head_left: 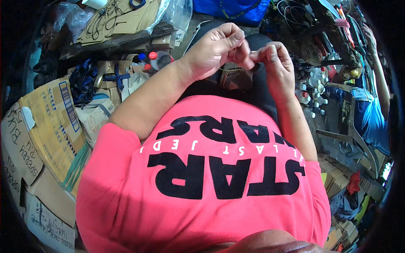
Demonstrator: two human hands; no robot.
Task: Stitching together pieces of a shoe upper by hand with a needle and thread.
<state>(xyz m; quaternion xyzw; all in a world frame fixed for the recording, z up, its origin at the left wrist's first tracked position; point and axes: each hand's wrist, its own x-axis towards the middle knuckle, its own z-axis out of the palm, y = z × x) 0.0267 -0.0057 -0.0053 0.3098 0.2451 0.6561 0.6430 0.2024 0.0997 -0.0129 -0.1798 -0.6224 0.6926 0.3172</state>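
Observation:
My left hand (219, 48) is raised in front of my chest, its thumb and fingers pinched together. Close beside it, my right hand (276, 63) is also pinched, and the fingertips of the two hands nearly meet. Whatever they hold between them, if anything, is too fine to make out. Just below the hands, a brown piece (237, 76) with a light thin line along its edge lies between my dark-clothed thighs. Its kind is unclear, and my hands partly hide it.
Flat cardboard pieces with dark cords (120, 25) lie at the far left. Cardboard boxes (59, 114) are stacked on the left, near bottles with red and blue caps (158, 59). A blue bag (236, 10) stands ahead. Several small bottles (314, 90) and another person's arm (379, 71) are at right.

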